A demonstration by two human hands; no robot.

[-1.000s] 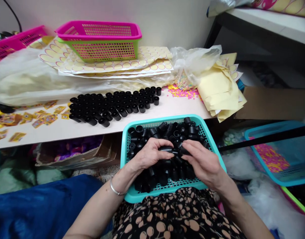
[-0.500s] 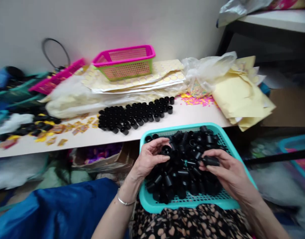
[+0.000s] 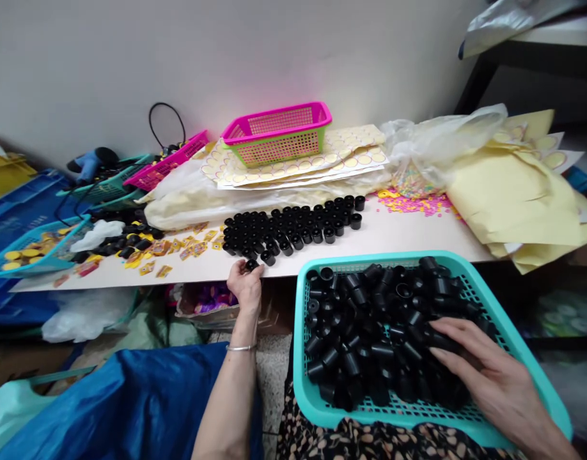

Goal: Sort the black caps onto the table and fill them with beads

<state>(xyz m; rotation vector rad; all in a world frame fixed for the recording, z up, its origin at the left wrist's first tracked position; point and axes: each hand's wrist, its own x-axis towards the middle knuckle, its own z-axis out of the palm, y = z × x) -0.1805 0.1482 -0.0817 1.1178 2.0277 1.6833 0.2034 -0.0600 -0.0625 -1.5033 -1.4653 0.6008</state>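
Left hand [image 3: 245,285]: Thumb and fingers close around a small black cap [image 3: 251,264] at the front edge of the table [image 3: 403,239]; whether the cap touches the surface cannot be told.
Right hand [image 3: 488,370]: Partly curled over the right side of the teal basket [image 3: 300,358], thumb and fingers pinch a dark piece [image 3: 449,343], its outline partly lost among its neighbors.
Basket load: Loose black parts [image 3: 380,351] lie heaped at all angles, with mesh showing along the near and right walls.
Cap rows [image 3: 293,225]: Dozens of black caps stand close together on the tabletop, the nearest just beside the left hand and the front edge.
Room to the right: A pale stretch of tabletop runs from the rows toward pink and yellow bits [image 3: 413,204] and folded yellow paper [image 3: 518,191], which hangs over the front edge.
Room to the left: Small yellow packets [image 3: 192,249] lie scattered close to the rows.
Back of table: A pink basket [image 3: 277,124] nests in a green one above printed sheets [image 3: 355,144].
Gap below: Speckled floor [image 3: 273,370] shows between the left forearm and the teal basket.
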